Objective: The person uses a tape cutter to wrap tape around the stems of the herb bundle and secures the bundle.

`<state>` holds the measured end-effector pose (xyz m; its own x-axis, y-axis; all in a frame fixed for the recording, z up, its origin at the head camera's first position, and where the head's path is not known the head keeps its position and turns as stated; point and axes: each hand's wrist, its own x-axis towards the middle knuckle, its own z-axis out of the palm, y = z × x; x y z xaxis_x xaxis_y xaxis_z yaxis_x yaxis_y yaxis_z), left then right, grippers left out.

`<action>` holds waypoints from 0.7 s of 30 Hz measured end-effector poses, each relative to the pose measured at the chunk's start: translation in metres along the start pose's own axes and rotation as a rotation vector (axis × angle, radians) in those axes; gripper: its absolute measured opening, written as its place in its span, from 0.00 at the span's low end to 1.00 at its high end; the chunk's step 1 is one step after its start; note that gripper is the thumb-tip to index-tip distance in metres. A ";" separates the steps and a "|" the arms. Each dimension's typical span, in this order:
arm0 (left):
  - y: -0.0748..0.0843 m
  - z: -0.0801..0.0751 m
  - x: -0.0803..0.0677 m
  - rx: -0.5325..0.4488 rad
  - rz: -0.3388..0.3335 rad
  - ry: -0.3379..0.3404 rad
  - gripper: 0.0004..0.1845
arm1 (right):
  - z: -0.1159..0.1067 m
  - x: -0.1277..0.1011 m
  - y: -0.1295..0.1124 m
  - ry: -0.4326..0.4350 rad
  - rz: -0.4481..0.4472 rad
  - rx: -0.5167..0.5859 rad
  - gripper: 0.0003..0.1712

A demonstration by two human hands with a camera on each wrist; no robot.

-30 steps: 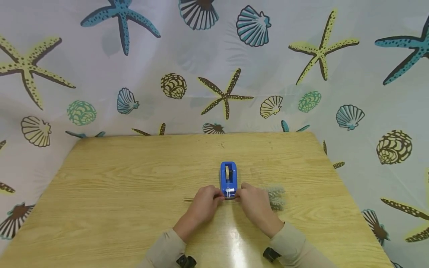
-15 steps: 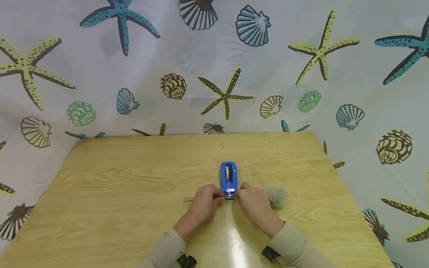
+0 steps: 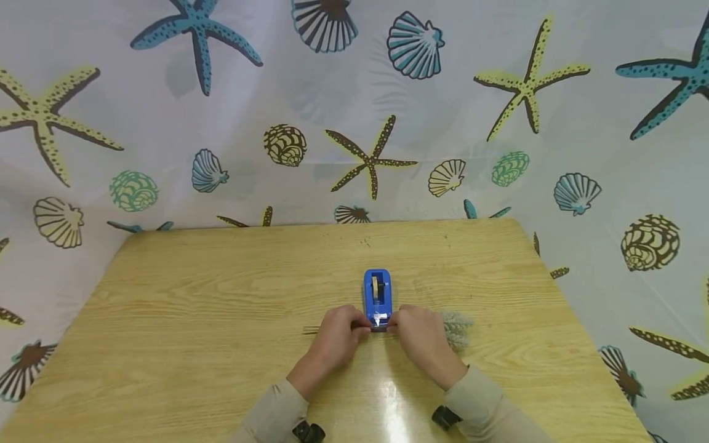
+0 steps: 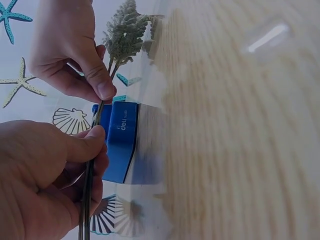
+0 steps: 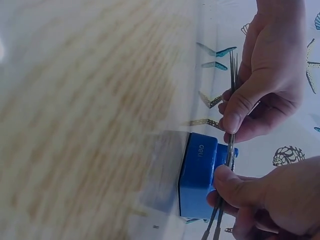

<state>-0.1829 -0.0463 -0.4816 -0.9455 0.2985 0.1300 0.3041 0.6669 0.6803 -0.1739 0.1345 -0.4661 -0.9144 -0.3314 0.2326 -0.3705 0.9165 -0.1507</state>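
Note:
A blue tape dispenser point(image 3: 378, 294) stands on the wooden table point(image 3: 221, 320), with its cutter end towards me. Right in front of that end, both hands hold a thin bundle of dried stems point(image 4: 91, 167) level. My left hand point(image 3: 359, 328) pinches the stems between thumb and fingers on the left of the dispenser. My right hand point(image 3: 394, 327) pinches them on the right. The grey-green fluffy sprig heads point(image 3: 456, 327) stick out beyond my right hand, and the bare stem ends point(image 3: 312, 331) poke out past my left. The wrist views show the dispenser point(image 5: 200, 175) behind the stems point(image 5: 230, 125).
A curtain printed with starfish and shells point(image 3: 354, 111) hangs behind and around the table. The table's back edge point(image 3: 332, 223) lies well beyond the dispenser. Beige sleeves point(image 3: 487, 406) cover both forearms.
Both hands stay at the dispenser's front end. The sprig heads to the right of my right hand have shifted slightly in shape.

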 end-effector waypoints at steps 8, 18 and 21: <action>0.000 -0.002 0.002 -0.025 -0.036 -0.061 0.05 | 0.000 0.001 -0.001 0.018 0.008 -0.009 0.05; 0.004 -0.002 0.003 0.011 -0.076 -0.082 0.07 | 0.000 0.002 0.000 0.023 0.025 0.011 0.05; 0.004 -0.002 0.003 0.025 -0.075 -0.083 0.07 | 0.000 0.002 -0.001 0.021 0.027 0.013 0.05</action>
<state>-0.1844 -0.0438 -0.4770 -0.9532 0.3016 0.0188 0.2366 0.7062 0.6673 -0.1756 0.1327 -0.4658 -0.9207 -0.3014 0.2478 -0.3476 0.9221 -0.1700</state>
